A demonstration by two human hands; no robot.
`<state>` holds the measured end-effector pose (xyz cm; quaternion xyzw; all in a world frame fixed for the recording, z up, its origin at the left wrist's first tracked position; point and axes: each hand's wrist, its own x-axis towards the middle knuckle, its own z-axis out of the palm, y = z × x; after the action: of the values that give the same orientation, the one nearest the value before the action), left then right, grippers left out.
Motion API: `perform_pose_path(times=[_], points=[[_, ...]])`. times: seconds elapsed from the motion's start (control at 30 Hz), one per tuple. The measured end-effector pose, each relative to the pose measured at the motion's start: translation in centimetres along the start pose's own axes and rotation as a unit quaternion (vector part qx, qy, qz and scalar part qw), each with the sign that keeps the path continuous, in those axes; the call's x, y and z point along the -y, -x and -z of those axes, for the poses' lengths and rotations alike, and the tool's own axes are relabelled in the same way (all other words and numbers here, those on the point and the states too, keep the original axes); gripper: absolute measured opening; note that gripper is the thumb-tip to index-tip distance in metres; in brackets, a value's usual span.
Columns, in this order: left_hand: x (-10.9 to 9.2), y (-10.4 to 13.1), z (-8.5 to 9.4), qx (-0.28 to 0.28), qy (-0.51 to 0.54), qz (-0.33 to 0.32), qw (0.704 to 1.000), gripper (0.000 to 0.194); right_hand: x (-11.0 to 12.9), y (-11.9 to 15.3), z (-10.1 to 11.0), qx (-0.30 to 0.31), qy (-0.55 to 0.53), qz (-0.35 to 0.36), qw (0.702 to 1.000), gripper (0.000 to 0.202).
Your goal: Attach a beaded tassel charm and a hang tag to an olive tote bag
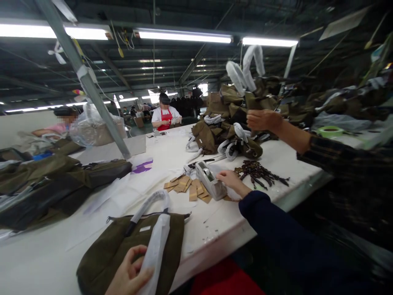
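An olive-green bag lies on the white table in front of me, its handles wrapped in white material. My left hand grips the nearer wrapped handle between thumb and fingers. My right hand, in a dark blue sleeve, reaches to the grey tape dispenser, with its fingertips pinched at the dispenser's near end; whatever they may hold is too small to make out. Beside the dispenser are brown cardboard pieces and a bunch of dark braided strips.
At the right, another person's hand is near a pile of olive bags. More bags lie at the left, by a slanted metal post. Two people are farther back. Scissors lie behind the dispenser.
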<state>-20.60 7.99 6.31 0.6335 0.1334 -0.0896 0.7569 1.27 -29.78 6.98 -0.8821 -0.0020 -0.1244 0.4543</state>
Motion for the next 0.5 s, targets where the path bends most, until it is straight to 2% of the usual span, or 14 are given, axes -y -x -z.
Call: perform_pose_path(times=[0.13,0.27,0.5], points=[[-0.2,0.3,0.0,0.011,0.002,-0.005,1.0,0.075,0.6,-0.7,-0.4,0.017,0.003,-0.035,0.999,0.02],[-0.2,0.2,0.1,0.022,0.005,0.003,1.0,0.077,1.1,-0.4,-0.8,0.005,-0.034,-0.046,0.998,0.018],[-0.4,0.4,0.1,0.017,0.018,0.013,1.0,0.074,1.4,2.8,0.1,-0.046,-0.115,-0.009,0.992,0.021]])
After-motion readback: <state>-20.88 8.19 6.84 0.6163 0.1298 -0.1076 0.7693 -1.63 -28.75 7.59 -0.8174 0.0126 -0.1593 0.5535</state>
